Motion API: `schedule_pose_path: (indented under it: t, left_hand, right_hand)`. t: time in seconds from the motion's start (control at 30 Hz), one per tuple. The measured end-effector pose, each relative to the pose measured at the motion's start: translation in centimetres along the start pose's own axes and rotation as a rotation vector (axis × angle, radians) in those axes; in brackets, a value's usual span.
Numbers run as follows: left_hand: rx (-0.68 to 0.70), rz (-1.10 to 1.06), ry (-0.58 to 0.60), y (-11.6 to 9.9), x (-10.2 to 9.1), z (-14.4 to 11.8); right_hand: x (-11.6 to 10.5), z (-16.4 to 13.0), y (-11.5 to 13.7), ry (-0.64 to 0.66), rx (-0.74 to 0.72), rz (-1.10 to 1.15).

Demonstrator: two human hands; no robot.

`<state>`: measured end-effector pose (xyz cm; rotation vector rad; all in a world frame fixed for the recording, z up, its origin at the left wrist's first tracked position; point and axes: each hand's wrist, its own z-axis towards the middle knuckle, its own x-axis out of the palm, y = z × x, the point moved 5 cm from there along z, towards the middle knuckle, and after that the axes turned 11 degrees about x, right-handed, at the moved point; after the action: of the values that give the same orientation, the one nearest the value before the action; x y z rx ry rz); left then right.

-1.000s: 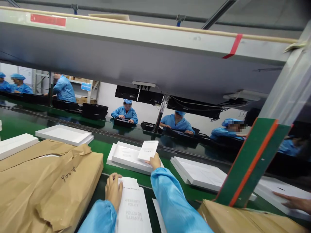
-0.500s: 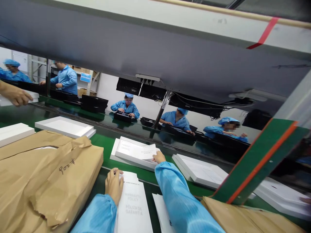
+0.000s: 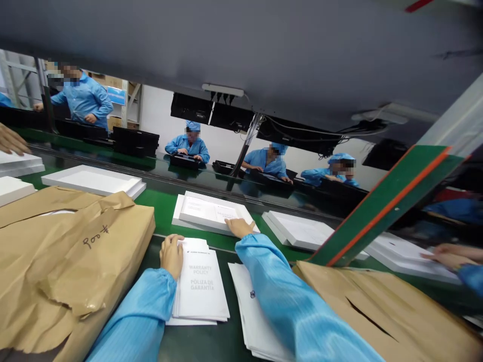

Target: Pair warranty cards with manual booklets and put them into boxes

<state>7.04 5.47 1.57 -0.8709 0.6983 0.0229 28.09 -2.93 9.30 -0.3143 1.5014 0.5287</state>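
My left hand (image 3: 171,255) curls its fingers over the upper left corner of a stack of white warranty leaflets (image 3: 202,294) lying on the dark bench. Farther forward, my right hand (image 3: 240,227) reaches over the front edge of an open white box (image 3: 202,218) on the green belt. Its fingers are stretched out, touching a white manual (image 3: 225,213) that lies flat in the box; the fingertips partly cover it. Under my right forearm is a second stack of white booklets (image 3: 247,306), partly hidden by the sleeve.
A large brown paper package (image 3: 75,261) stands at left, and another brown package (image 3: 370,301) at right. More white boxes (image 3: 92,180) line the belt. A green post (image 3: 381,206) rises at right. A co-worker's hand (image 3: 449,256) touches a box there. Several people work across the line.
My right hand has put down the manual it was holding, which now lies flat in the box. My left hand stays at the leaflets. The view has tilted and shifted.
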Motion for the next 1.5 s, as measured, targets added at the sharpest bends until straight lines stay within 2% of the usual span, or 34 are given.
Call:
schedule_pose_path:
  t: [0.13,0.2,0.3,0.37,0.43,0.6,0.77,0.87,0.93,1.0,1.1,1.17,1.2,1.27,1.33,1.4,1.5]
  left_hand:
    - [-0.023,-0.002,0.035,0.4,0.0,0.3]
    - [-0.013,0.001,0.082,0.6,0.0,0.5]
    - [0.015,0.001,0.16,1.0,0.0,0.7]
    - [0.027,0.006,0.192,1.3,0.0,0.5]
    - [0.03,0.018,0.211,1.4,-0.1,0.2]
    - [0.033,0.094,0.198,0.5,-0.3,-1.3]
    - [0.09,0.173,0.146,-0.5,-0.4,-2.2]
    - [0.104,0.196,0.133,-0.7,-0.4,-2.3]
    - [0.1,0.205,0.126,-0.8,-0.4,-2.4]
    - [0.096,0.204,0.115,-0.9,-0.4,-2.5]
    - [0.113,0.162,0.079,-1.2,-0.6,-2.6]
    - [0.138,0.106,0.039,-1.3,-0.8,-2.5]
    - [0.142,0.073,0.01,-1.2,-1.0,-2.4]
    - [0.116,-0.018,-0.063,-0.9,-1.5,-2.1]
    - [0.066,-0.178,-0.106,-0.7,-1.8,-1.8]
    - [0.052,-0.405,-0.029,-1.1,-1.4,-1.6]
    - [0.101,-0.757,0.239,-3.2,-0.1,-2.0]
  right_hand:
    - [-1.2,-4.4,0.3,-0.037,-0.16,0.036]
    - [-0.8,-8.1,0.4,-0.003,-0.269,0.061]
    - [1.1,-14.1,0.3,0.037,-0.398,0.069]
    - [2.2,-16.9,-0.2,-0.02,-0.381,0.051]
    - [2.9,-18.5,-0.7,-0.092,-0.335,0.056]
    - [4.0,-19.0,-0.9,-0.122,-0.274,0.253]
    - [3.7,-20.2,-0.4,-0.23,-0.353,0.328]
    - [3.5,-20.7,-0.3,-0.225,-0.369,0.382]
    - [3.4,-20.5,-0.4,-0.188,-0.363,0.524]
    - [3.5,-20.0,-0.5,-0.097,-0.313,0.794]
    - [4.4,-19.1,-0.2,0.197,-0.16,1.287]
    - [4.9,-18.9,0.6,0.433,-0.125,1.468]
    - [4.9,-18.9,1.0,0.503,-0.134,1.503]
    - [4.4,-18.7,1.0,0.505,-0.166,1.532]
    - [3.7,-18.4,0.2,0.402,-0.186,1.565]
    - [3.3,-18.1,-0.6,0.343,-0.202,1.593]
    - [3.2,-17.6,-1.3,0.332,-0.204,1.595]
